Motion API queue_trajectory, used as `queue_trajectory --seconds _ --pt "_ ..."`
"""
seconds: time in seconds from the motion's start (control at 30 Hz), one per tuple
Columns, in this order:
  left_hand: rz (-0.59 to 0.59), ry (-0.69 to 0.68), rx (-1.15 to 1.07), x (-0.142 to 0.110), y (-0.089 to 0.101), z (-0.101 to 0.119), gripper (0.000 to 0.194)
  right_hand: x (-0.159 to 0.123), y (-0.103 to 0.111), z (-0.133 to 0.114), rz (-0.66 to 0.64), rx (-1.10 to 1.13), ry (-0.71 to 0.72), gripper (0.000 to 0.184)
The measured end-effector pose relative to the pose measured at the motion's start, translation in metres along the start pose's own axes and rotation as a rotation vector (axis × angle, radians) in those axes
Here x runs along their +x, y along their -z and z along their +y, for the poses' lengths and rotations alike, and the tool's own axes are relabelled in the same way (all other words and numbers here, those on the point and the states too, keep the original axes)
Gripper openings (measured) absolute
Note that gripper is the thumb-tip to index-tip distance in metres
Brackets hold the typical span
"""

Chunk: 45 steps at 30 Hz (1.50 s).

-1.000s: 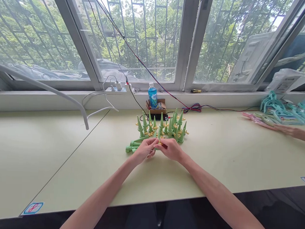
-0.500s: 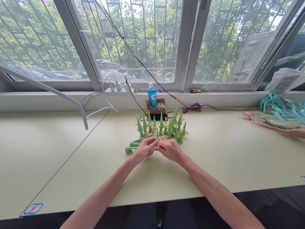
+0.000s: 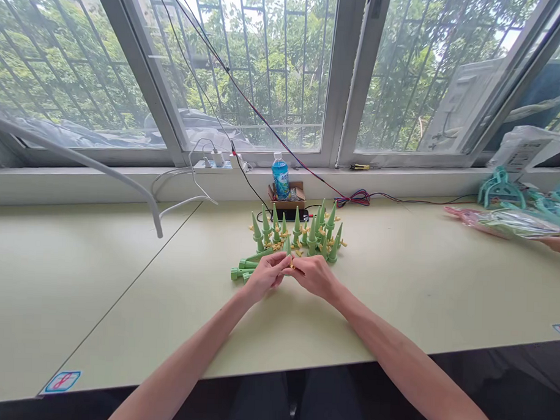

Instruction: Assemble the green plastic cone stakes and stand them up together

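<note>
My left hand (image 3: 265, 277) and my right hand (image 3: 313, 275) meet over the pale green table (image 3: 419, 282), fingers pinched together around a green cone-shaped spike (image 3: 288, 248) with a small yellow knob (image 3: 291, 265) on it. Right behind my hands stands a cluster of upright green spikes (image 3: 302, 230) with yellow knobs. Several more green spikes (image 3: 247, 265) lie flat on the table just left of my left hand.
A blue water bottle (image 3: 280, 178) and a small cardboard box (image 3: 290, 199) stand by the window sill. Red and black wires (image 3: 354, 198) and white cables (image 3: 189, 188) run along the back. At far right, another person's hand (image 3: 557, 243) handles bagged teal clips (image 3: 513, 221).
My hands stay in place, making small finger movements on the spike. The other person's hand at far right has drawn back to the right with the bag.
</note>
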<state>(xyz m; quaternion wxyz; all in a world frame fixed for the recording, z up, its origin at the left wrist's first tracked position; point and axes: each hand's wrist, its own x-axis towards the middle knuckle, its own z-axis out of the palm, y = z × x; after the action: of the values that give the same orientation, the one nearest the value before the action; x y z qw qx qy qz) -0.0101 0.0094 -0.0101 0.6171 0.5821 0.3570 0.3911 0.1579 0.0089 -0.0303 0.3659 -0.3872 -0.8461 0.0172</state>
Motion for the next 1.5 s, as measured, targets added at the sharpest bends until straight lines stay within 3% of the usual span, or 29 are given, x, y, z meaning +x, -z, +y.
queue_trajectory --seconds 0.7,1.03,1.3,1.5 --pt "0.025 0.019 -0.04 0.0005 -0.0021 -0.0002 0.043 0.0001 -0.0001 -0.0008 0.028 -0.058 0.038 0.057" --pt "0.03 0.139 -0.148 0.0007 -0.0009 -0.0016 0.053 0.0015 0.0022 -0.0041 -0.014 -0.091 0.004 0.059" --pt "0.03 0.148 -0.146 0.0013 0.0003 -0.0018 0.053 0.0021 0.0017 -0.0025 -0.027 -0.009 -0.041 0.058" --pt "0.043 0.124 -0.086 0.0008 0.0002 0.001 0.044 0.0034 0.0017 -0.0018 -0.031 0.175 -0.103 0.06"
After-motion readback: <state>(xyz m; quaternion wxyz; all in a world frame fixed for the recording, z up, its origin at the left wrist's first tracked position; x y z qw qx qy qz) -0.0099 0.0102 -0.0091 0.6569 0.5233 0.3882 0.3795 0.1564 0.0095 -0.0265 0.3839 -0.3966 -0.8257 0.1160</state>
